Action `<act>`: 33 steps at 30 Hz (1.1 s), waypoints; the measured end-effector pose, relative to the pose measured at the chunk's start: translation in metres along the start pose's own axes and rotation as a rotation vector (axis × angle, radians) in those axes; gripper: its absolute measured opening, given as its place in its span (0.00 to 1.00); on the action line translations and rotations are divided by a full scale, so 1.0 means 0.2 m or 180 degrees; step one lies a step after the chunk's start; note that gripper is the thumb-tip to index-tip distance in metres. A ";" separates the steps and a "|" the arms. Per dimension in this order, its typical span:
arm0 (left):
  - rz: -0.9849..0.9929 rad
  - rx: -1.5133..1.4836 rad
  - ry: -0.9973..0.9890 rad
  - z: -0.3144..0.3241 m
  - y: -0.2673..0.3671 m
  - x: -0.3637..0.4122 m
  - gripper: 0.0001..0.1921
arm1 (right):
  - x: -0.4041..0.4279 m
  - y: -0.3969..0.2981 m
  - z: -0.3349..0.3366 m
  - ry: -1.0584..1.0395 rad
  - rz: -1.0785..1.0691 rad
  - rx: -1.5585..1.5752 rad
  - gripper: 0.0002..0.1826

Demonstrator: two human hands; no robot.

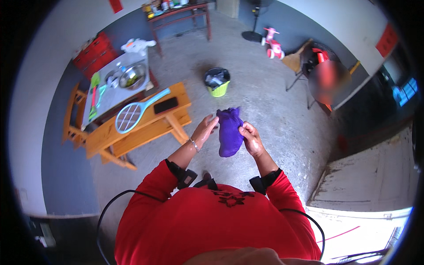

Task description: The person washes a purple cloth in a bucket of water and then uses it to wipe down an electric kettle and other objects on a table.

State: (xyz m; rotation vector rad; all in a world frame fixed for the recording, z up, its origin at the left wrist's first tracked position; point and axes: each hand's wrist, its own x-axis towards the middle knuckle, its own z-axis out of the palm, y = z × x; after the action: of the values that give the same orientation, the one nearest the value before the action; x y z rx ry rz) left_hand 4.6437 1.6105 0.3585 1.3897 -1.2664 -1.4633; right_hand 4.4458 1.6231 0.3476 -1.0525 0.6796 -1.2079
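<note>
A purple cloth pouch with a gathered top hangs in front of me at the middle of the view. My right hand grips its right edge between thumb and fingers. On the pouch's left side is my left hand, its fingers apart, near the gathered top; whether the fingertips touch the cloth I cannot tell. A metal bracelet circles my left wrist. Both palms look wet or shiny.
A wooden bench at the left bears a blue racket and a dark phone. Behind it, a table holds a metal bowl. A green bin stands ahead. At the right are a chair and a blurred person.
</note>
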 end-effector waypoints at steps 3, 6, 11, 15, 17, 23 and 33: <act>-0.0917 0.0129 -0.0957 0.06 0.04 0.19 0.30 | 0.13 0.03 -0.17 0.0381 -0.0155 -0.0213 0.09; -0.0668 -0.0228 -0.1401 0.08 -0.01 0.40 0.29 | 0.27 0.03 -0.22 0.0474 -0.0071 -0.0382 0.09; 0.0367 -0.0407 -0.1671 0.01 -0.01 0.84 0.20 | 0.63 0.00 -0.30 0.0565 0.0420 -0.0472 0.08; 0.1129 0.0007 -0.1569 -0.03 0.11 1.11 0.18 | 0.88 0.02 -0.42 0.1124 0.0639 -0.0821 0.15; 0.1444 0.0390 -0.1096 -0.04 0.09 1.28 0.16 | 0.97 -0.03 -0.53 0.1396 -0.0057 -0.0934 0.12; 0.1122 0.0459 -0.0606 -0.07 0.00 1.77 0.14 | 1.26 -0.32 -0.76 0.1781 -0.0519 0.0059 0.10; 0.0345 0.0460 -0.2045 0.15 0.08 2.38 0.16 | 1.80 -0.79 -1.31 0.2301 -0.1643 0.0216 0.09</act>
State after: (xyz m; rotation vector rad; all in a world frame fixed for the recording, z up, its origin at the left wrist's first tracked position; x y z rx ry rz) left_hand 4.5456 1.1553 0.2508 0.9350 -1.8378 -1.8449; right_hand 4.2448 1.2026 0.4259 -0.7349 0.9330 -2.0909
